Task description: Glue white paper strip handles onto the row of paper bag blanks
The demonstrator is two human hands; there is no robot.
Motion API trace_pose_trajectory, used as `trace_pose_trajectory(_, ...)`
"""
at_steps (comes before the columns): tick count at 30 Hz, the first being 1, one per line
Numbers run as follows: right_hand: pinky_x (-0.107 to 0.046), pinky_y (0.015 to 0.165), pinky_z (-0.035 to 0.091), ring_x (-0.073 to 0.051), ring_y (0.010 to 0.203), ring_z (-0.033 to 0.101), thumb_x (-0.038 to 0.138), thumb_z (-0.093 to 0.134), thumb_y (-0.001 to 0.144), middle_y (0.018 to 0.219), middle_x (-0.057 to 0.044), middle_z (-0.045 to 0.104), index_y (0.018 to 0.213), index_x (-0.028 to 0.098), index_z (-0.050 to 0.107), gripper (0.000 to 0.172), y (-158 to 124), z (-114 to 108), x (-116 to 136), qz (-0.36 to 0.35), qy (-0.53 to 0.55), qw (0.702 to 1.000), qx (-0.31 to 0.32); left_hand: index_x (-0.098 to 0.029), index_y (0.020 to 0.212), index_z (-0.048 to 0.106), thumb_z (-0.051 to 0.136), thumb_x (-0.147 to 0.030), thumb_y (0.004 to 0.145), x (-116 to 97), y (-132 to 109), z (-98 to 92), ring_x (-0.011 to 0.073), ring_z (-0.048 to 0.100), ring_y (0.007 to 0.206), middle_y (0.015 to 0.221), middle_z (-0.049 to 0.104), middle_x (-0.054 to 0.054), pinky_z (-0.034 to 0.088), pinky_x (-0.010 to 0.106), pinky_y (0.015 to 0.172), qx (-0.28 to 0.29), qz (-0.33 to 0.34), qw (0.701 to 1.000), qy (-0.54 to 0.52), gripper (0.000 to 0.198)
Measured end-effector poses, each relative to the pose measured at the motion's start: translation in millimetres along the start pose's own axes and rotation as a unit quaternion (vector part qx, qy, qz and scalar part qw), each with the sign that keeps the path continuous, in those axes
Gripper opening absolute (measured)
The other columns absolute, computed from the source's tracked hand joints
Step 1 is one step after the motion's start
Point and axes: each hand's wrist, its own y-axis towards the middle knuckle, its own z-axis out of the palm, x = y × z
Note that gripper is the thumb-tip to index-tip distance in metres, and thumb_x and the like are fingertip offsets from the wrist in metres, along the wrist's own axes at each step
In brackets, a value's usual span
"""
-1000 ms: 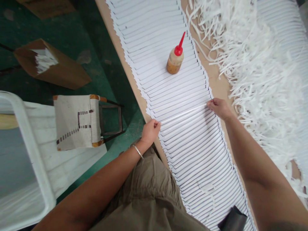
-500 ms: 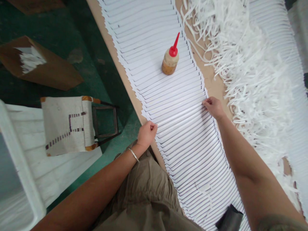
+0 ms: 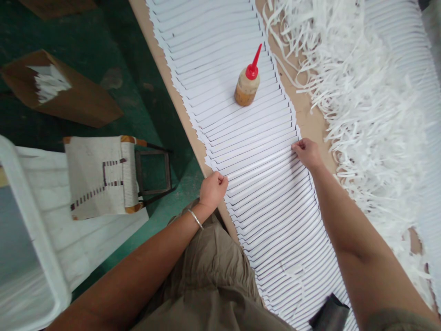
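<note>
Left hand [image 3: 213,189]: pinched one end of the white strip [image 3: 260,162].
Right hand [image 3: 308,152]: pinched the other end.
Tension: judged best kept even.

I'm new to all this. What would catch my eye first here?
Probably the squeeze bottle with its bright red nozzle, standing on the long row of overlapping white sheets. Next, the big tangled heap of white strips at the picture's right. Nearer the middle, the left hand and right hand seem to pinch opposite ends of a thin white strip across the sheets.
</note>
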Motion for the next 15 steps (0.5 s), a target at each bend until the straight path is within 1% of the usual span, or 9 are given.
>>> trace_pose_trajectory(2,-0.032,0.071,0.050,-0.020,0.074,0.062,0.037,0.060,0.082,0.078,-0.004,0.068,0.081,0.024,0.058,0.014,-1,0,3,-0.004,-0.019,1.000,0.000,-0.021,0.074,0.055,0.053,-0.032,0.092,-2,0,-0.8,0.0193,0.066,0.077,0.078,0.069,0.004,0.044,0.028,0.072,0.003,0.003,1.000,0.024,0.021)
trace_pose_trajectory(5,-0.033,0.074,0.049,-0.021,0.076,0.062,0.035,0.061,0.081,0.080,-0.004,0.068,0.080,0.024,0.056,0.012,0,-3,5,-0.011,-0.047,0.999,-0.007,-0.022,0.073,0.053,0.053,-0.036,0.093,-5,0,-4.0,0.0222,0.066,0.079,0.076,0.068,0.005,0.041,0.030,0.070,0.009,0.000,0.995,0.094,0.025)
trace_pose_trajectory(7,-0.034,0.076,0.048,-0.022,0.079,0.061,0.032,0.060,0.081,0.082,-0.005,0.067,0.083,0.024,0.056,0.010,5,-8,3,-0.009,-0.068,0.997,-0.039,-0.022,0.076,0.054,0.053,-0.037,0.093,-6,-1,-7.1,0.0233,0.065,0.078,0.075,0.067,0.005,0.040,0.030,0.068,0.011,-0.005,0.992,0.129,0.022)
trace_pose_trajectory(9,-0.037,0.078,0.048,-0.024,0.080,0.061,0.030,0.057,0.081,0.084,-0.007,0.066,0.089,0.022,0.058,0.011,14,-15,-1,0.005,-0.082,0.992,-0.099,-0.022,0.082,0.054,0.053,-0.033,0.093,-4,-3,-10.2,0.0225,0.065,0.077,0.075,0.067,0.004,0.039,0.029,0.068,0.008,-0.001,0.991,0.132,0.015)
trace_pose_trajectory(10,-0.038,0.079,0.048,-0.024,0.080,0.060,0.030,0.055,0.082,0.083,-0.007,0.065,0.093,0.021,0.059,0.015,20,-18,-3,0.014,-0.083,0.988,-0.130,-0.022,0.086,0.054,0.053,-0.030,0.092,-3,-4,-11.5,0.0217,0.065,0.075,0.075,0.066,0.004,0.039,0.029,0.068,0.008,0.004,0.992,0.124,0.011)
trace_pose_trajectory(12,-0.040,0.081,0.048,-0.024,0.079,0.058,0.036,0.056,0.083,0.084,-0.007,0.064,0.103,0.019,0.061,0.027,36,-22,-5,0.021,-0.066,0.981,-0.182,-0.022,0.091,0.053,0.052,-0.027,0.092,0,-9,-13.7,0.0199,0.063,0.071,0.074,0.065,0.002,0.039,0.028,0.067,0.011,0.019,0.995,0.098,0.005)
trace_pose_trajectory(15,-0.043,0.087,0.048,-0.025,0.085,0.058,0.046,0.062,0.081,0.093,-0.009,0.065,0.117,0.016,0.061,0.047,66,-20,2,-0.011,-0.031,0.975,-0.222,-0.022,0.094,0.052,0.051,-0.024,0.092,2,-17,-14.9,0.0178,0.060,0.065,0.070,0.062,0.000,0.038,0.027,0.064,0.022,0.052,0.997,0.052,0.004)
